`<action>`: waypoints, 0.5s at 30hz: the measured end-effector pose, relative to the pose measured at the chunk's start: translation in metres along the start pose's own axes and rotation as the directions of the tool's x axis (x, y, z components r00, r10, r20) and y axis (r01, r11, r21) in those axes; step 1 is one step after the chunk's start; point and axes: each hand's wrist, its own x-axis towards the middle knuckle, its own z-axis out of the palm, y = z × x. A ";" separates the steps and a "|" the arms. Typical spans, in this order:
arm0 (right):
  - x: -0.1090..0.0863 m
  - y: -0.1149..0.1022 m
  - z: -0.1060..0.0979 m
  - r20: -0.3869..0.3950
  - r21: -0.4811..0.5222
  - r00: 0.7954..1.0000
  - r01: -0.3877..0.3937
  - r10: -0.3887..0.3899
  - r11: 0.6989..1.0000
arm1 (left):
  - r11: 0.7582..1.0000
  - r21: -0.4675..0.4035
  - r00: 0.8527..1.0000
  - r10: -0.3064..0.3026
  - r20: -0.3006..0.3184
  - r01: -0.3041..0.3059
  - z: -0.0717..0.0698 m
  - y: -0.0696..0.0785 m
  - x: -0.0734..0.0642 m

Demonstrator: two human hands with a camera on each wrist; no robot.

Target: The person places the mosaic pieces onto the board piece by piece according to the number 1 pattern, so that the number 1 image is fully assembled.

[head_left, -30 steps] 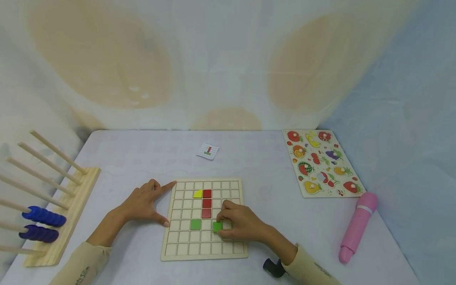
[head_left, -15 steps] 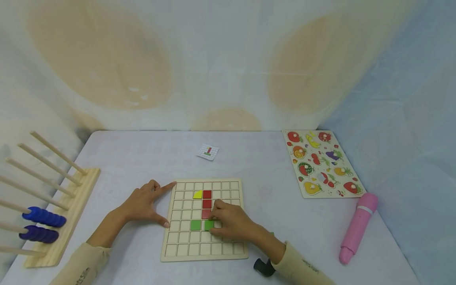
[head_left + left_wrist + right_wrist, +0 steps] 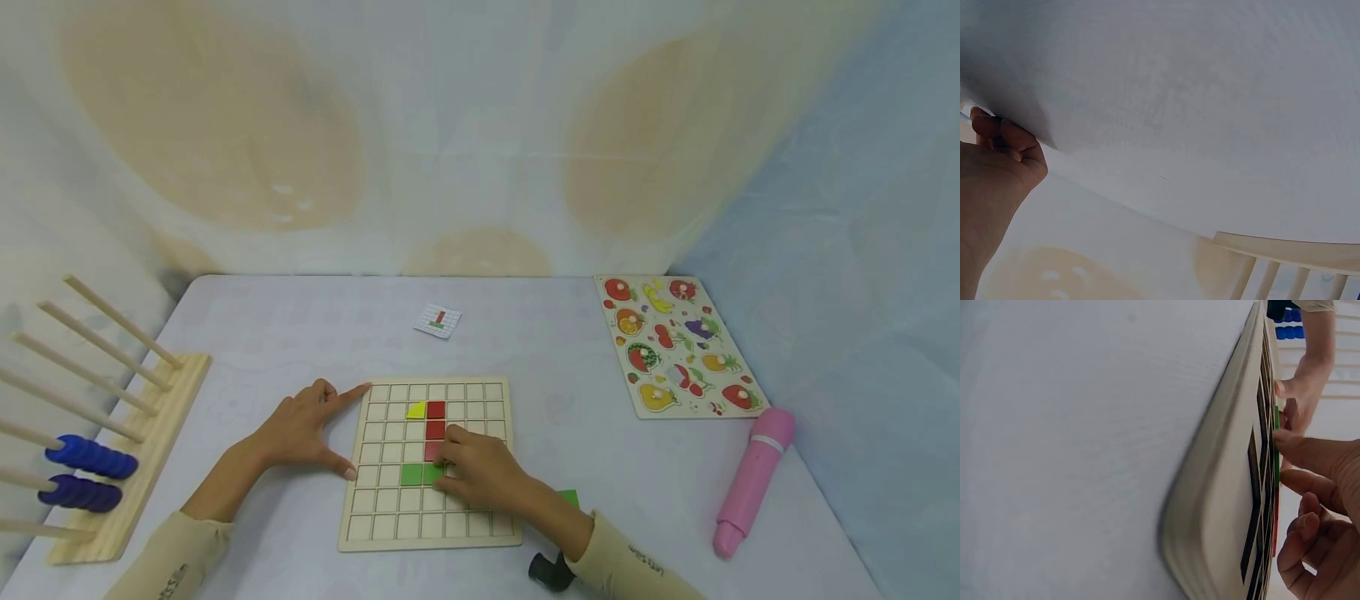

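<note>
A wooden grid board [image 3: 386, 527] lies flat on the table. My left hand [image 3: 296, 429] touches its left edge with outstretched index finger and thumb. With thumb and index finger, my right hand [image 3: 487, 471] pinches a green square tile [image 3: 432, 474] in a cell of the board, seen edge-on in the right wrist view. Directly to its left sits another green tile [image 3: 411, 474]. Above the pinched tile runs a column of red tiles [image 3: 435, 429], the lowest partly behind my fingers. A yellow rounded tile [image 3: 416, 410] sits left of the top red one.
A small pattern card [image 3: 438, 320] lies beyond the board. To the left stands a wooden peg rack [image 3: 180, 392] with blue beads. A fruit puzzle board [image 3: 678, 346] and a pink cylinder [image 3: 753, 483] lie right. By my right forearm are a black object [image 3: 551, 572] and another green piece [image 3: 570, 497].
My right hand has moved left with the green tile, which now sits beside the other green tile. More of the green piece by the forearm shows. My left hand stays put.
</note>
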 end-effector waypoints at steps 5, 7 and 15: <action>-0.003 0.000 -0.005 0.028 0.040 0.999 -0.019 0.018 0.999 | 1.000 0.000 1.000 0.007 -0.010 -0.007 0.002 -0.001 0.000; -0.006 0.001 -0.008 0.045 0.085 0.999 -0.031 0.027 0.996 | 1.000 0.000 1.000 0.004 -0.005 -0.004 0.002 -0.001 0.000; -0.026 0.019 -0.024 0.140 0.243 0.988 -0.091 0.058 0.966 | 1.000 0.005 1.000 -0.009 0.016 0.009 -0.001 -0.001 -0.001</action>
